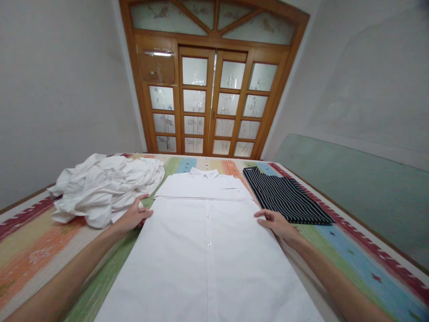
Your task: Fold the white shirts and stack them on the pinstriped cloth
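A white button-up shirt [177, 259] lies front up before me, its collar at the far end and a crosswise fold over the chest. At its left edge is my left hand [132, 217], with thumb and forefinger apart and the tips close against the cloth. The remaining fingers of that hand are partly hidden. My right hand [276, 226] is at the opposite edge, its thumb and fingertips closed on the shirt's side. Buttons run down the middle of the shirt.
A crumpled heap of white cloth [107, 190] lies at the left. To the right is a folded black-and-white striped garment [284, 194]. Everything rests on a colourful patterned cover [355, 250]. Wooden glazed doors [209, 103] stand beyond, and a pale green board [342, 170] leans at the right.
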